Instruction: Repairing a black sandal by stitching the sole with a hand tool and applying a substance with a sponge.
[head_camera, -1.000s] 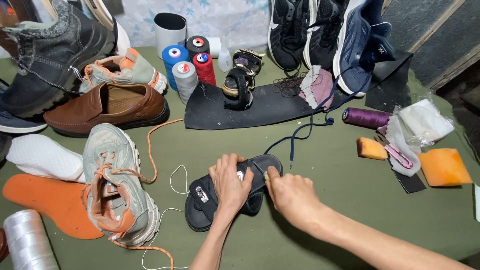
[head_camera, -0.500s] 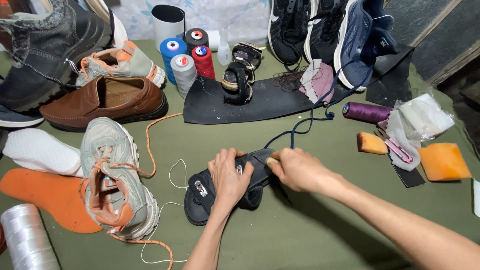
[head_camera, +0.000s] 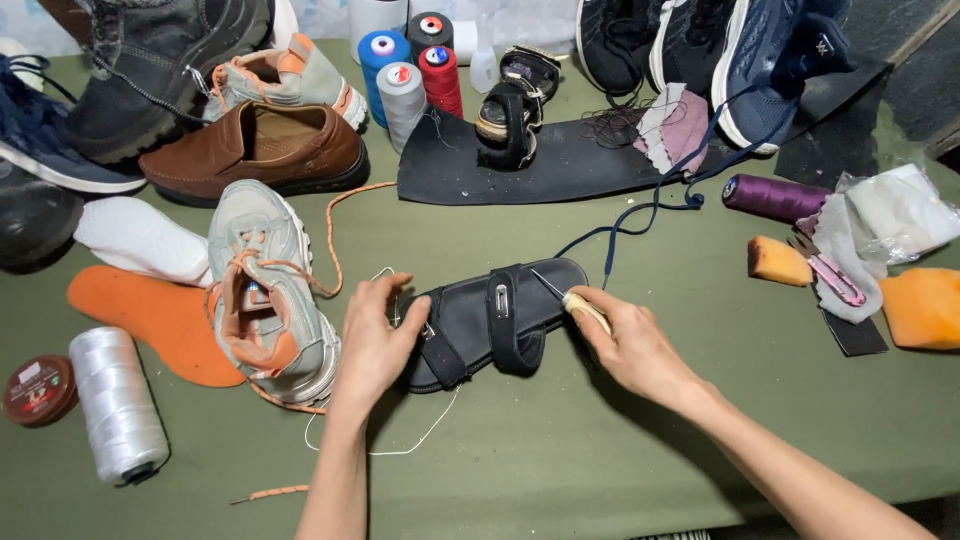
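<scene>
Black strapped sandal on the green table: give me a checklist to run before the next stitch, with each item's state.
1. Black strapped sandal lies flat on the green table: ok.
2. Left hand steadies the sandal's end: ok.
3. Right hand grips the pale-handled awl: ok.
4. Awl tip is on the sandal: ok.
5. White thread is through the awl: cannot tell.
6. Dark blue lace is clear of the sandal: not ok, it reaches the sandal's end.
</scene>
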